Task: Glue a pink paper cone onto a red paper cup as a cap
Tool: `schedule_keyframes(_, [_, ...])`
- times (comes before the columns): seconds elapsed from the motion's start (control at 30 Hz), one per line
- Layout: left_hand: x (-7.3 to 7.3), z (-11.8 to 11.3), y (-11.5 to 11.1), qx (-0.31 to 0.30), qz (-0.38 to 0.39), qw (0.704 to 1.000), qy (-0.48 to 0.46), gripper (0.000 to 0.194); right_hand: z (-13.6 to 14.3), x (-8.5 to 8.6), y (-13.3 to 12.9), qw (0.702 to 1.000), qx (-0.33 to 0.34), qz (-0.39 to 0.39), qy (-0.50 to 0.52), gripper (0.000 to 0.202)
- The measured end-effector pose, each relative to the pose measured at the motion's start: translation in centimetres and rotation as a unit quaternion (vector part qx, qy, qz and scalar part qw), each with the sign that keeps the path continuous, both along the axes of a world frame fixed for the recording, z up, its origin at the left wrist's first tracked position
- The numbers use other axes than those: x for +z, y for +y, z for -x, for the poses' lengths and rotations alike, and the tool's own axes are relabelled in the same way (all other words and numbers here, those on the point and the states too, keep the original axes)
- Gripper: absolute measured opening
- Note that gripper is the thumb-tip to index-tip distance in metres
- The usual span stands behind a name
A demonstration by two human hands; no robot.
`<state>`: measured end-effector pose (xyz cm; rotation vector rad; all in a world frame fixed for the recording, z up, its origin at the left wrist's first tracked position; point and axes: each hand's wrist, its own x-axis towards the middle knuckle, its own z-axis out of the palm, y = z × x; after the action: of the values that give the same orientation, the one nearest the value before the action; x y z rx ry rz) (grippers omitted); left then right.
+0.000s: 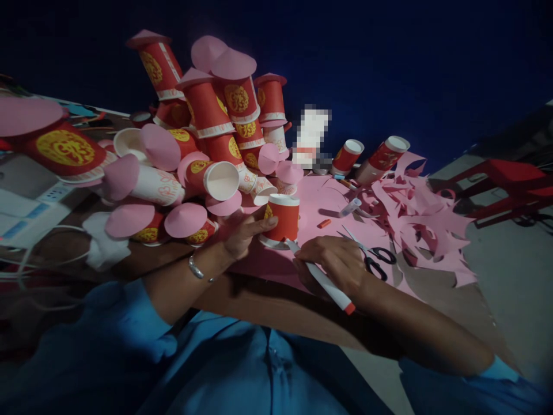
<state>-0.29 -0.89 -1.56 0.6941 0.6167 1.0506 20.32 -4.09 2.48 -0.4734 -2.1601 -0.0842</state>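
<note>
A red paper cup (pixel 285 216) stands upside down on pink paper (pixel 276 265), its white rim at the bottom. My left hand (pixel 242 237) grips the cup from its left side, thumb pressed on the wall. In my right hand (pixel 334 259) is a white marker pen (pixel 330 285) with a red end; its tip points at the cup's lower edge, and I cannot tell whether it touches. Just right of that hand lie open scissors (pixel 374 256) with black handles. A small orange-red cap (pixel 324 223) rests on the pink paper behind them.
Many red and white cups with pink cone tops (pixel 185 221) are piled and stacked at the left. Pink paper scraps (pixel 425 213) heap at the right, near two stacks of cups (pixel 384 158). A glue stick (pixel 349 207) lies mid-table. A red stool (pixel 510 178) stands beyond the table.
</note>
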Motion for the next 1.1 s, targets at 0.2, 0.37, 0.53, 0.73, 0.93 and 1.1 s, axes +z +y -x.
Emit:
schedule_keyframes(0.2, [0.0, 0.0, 0.0, -0.005, -0.006, 1.000, 0.008, 0.066, 0.2, 0.2, 0.0, 1.000, 0.006, -0.002, 0.003, 0.011])
schedule_keyframes(0.37, [0.0, 0.0, 0.0, -0.012, -0.014, 1.000, 0.020, 0.062, 0.2, 0.0, 0.1, 1.000, 0.013, 0.005, 0.001, 0.009])
schedule_keyframes(0.53, [0.0, -0.1, 0.0, -0.028, -0.019, 0.999, 0.023, 0.054, 0.2, 0.0, 0.2, 1.000, 0.011, 0.008, 0.011, 0.009])
schedule_keyframes(0.73, [-0.2, -0.1, 0.0, -0.019, -0.005, 1.000, 0.017, 0.058, 0.2, 0.2, 0.0, 1.000, -0.005, 0.004, 0.016, 0.012])
schedule_keyframes(0.93, [-0.3, -0.1, -0.1, -0.027, -0.017, 0.999, 0.008, 0.060, -0.1, -0.8, -0.1, 0.999, -0.031, 0.007, 0.024, 0.013])
schedule_keyframes(1.1, [-0.3, -0.1, 0.0, -0.025, -0.022, 0.999, 0.005, 0.055, -0.1, -0.8, -0.1, 0.999, -0.047, -0.004, 0.026, 0.014])
